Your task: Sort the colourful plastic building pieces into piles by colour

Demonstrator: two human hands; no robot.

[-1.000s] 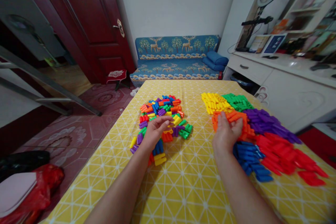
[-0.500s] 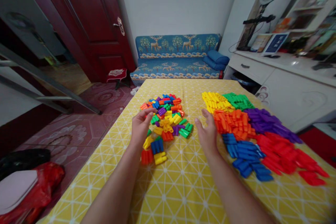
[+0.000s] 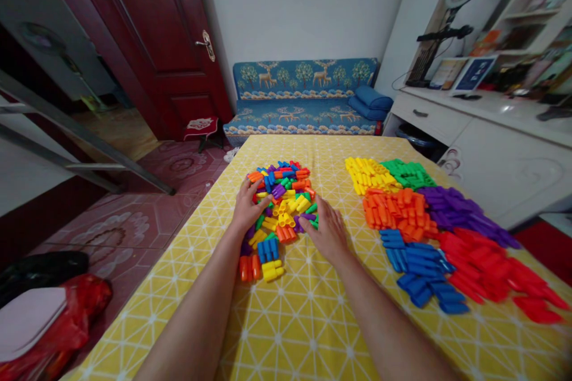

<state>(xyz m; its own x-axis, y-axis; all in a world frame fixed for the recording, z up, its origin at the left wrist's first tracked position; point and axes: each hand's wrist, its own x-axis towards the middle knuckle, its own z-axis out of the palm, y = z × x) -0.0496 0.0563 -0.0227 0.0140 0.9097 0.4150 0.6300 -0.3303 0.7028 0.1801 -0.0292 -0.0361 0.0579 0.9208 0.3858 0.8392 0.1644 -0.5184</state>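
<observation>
A mixed heap of plastic tube-shaped building blocks point(image 3: 290, 203) in several colours lies on the table between my hands. At its left edge my left hand point(image 3: 249, 207) rests against the blocks, fingers spread, thumb over the heap. My right hand point(image 3: 328, 229) is at the right edge, its fingers apart and its thumb reaching toward a purple block; whether it touches is unclear. Neither hand holds a block. Nearer me lie a blue block point(image 3: 268, 250), an orange-red block point(image 3: 249, 268) and a yellow block point(image 3: 272, 271).
Right of my hands, blocks lie grouped by colour: yellow point(image 3: 370, 175), green point(image 3: 406, 174), orange point(image 3: 400, 213), purple point(image 3: 465, 214), blue point(image 3: 424, 271) and red point(image 3: 496, 268). A patterned yellow cloth point(image 3: 308, 321) covers the table. Beyond stands a blue sofa point(image 3: 304, 110); a white cabinet point(image 3: 504, 149) is at right.
My right hand has moved left, from beside the orange group to the mixed heap. My left hand has come down against the heap's left side.
</observation>
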